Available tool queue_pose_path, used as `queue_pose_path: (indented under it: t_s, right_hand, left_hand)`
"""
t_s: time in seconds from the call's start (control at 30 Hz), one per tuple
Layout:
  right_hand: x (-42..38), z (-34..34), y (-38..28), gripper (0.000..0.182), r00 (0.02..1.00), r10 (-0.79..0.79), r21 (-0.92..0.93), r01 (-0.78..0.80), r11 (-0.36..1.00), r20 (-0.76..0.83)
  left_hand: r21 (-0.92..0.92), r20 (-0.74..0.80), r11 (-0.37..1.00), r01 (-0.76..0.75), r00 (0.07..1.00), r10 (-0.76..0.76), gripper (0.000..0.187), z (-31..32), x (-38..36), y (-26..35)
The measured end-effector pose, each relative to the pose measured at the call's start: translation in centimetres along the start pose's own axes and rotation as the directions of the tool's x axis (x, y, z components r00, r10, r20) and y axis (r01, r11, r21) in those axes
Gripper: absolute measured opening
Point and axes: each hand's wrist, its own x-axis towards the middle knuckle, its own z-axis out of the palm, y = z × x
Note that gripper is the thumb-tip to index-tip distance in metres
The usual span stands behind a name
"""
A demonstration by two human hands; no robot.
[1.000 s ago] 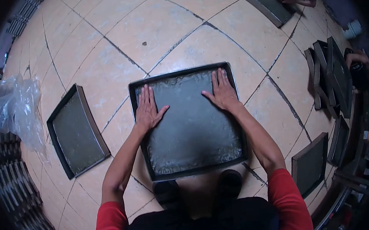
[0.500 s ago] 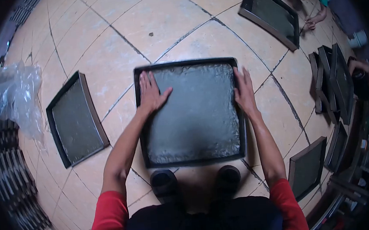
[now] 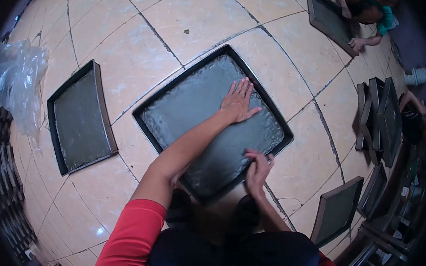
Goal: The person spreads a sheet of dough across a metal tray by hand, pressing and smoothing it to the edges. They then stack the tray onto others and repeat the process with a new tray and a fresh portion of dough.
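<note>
"How are the hands?"
"The left hand (image 3: 239,102) lies flat on the grey filling (image 3: 182,115), fingers spread. The right hand (image 3: 259,172) curls by the rim of the tray (image 3: 275,115); I can't tell whether it pinches."
"And the tray?"
"On the floor (image 3: 214,14) by the shoes (image 3: 246,212), slanted; a second tray (image 3: 104,107) lies left."

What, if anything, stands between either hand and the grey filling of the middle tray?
Nothing visible blocks the left hand: it lies spread on the grey filling. The right hand overlaps the near edge of the middle tray in view, so at most that edge is between; contact cannot be told.
</note>
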Motion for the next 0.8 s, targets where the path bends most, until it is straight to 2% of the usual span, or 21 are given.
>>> queue_pose_path:
  t_s: [0.03,0.07,0.1,0.23,0.27,0.3,0.33,0.37,0.5,0.63,0.73,0.8]
  right_hand:
    - [-1.4,0.0,0.2,0.030,0.993,-0.029,-0.025,0.032,0.999,0.114]
    - [-2.8,-0.1,0.2,0.028,0.974,-0.194,-0.072,0.203,0.976,0.120]
    - [-3.7,-0.8,-0.4,0.026,0.942,-0.252,-0.089,0.277,0.957,0.220]
    - [-4.0,-1.8,-1.4,0.018,0.916,-0.222,-0.089,0.265,0.960,0.334]
    - [-3.2,-2.3,-1.2,0.017,0.924,-0.176,-0.038,0.200,0.979,0.340]
    - [-2.1,-2.4,-0.9,0.017,0.930,-0.131,0.014,0.134,0.991,0.343]
    - [-1.0,-2.4,-0.9,0.017,0.934,-0.080,0.071,0.059,0.996,0.348]
    - [0.8,-2.5,-0.8,0.019,0.928,-0.151,0.052,0.142,0.988,0.339]
    - [8.5,-0.3,-1.9,0.019,0.948,-0.238,0.126,0.215,0.968,0.212]
    - [15.7,2.2,-3.5,0.021,0.958,-0.250,0.197,0.221,0.955,0.141]
    - [19.7,3.9,-4.1,0.024,0.976,-0.173,0.365,0.115,0.924,0.130]
    - [21.8,4.8,-4.4,0.025,0.971,-0.197,0.357,0.139,0.924,0.133]
  left_hand:
    - [0.015,-0.029,0.999,-0.036,0.999,0.036,0.100,0.8,0.0,0.6]
    - [0.035,-0.057,0.997,-0.070,0.996,0.072,0.100,1.8,-0.7,1.2]
    - [0.058,-0.082,0.993,-0.102,0.991,0.106,0.099,2.8,-1.4,1.4]
    - [-0.071,-0.175,0.968,-0.240,0.959,0.224,0.095,3.7,-3.6,0.9]
    - [-0.077,-0.216,0.964,-0.254,0.948,0.233,0.094,3.3,-5.0,1.1]
    - [-0.078,-0.258,0.959,-0.271,0.935,0.243,0.093,2.9,-6.3,0.8]
    - [-0.053,-0.234,0.968,-0.244,0.946,0.225,0.092,3.6,-7.9,-0.5]
    - [-0.030,-0.210,0.977,-0.211,0.957,0.201,0.092,4.3,-9.8,-2.0]
    - [0.076,-0.205,0.989,-0.124,0.969,0.137,0.092,3.0,-11.4,-3.3]
    - [0.083,-0.167,0.985,-0.150,0.973,0.162,0.092,3.1,-11.4,-5.2]
    - [0.110,-0.176,0.983,-0.145,0.971,0.162,0.094,2.6,-11.1,-6.1]
    - [0.098,-0.186,0.985,-0.142,0.970,0.158,0.094,2.8,-11.0,-5.8]
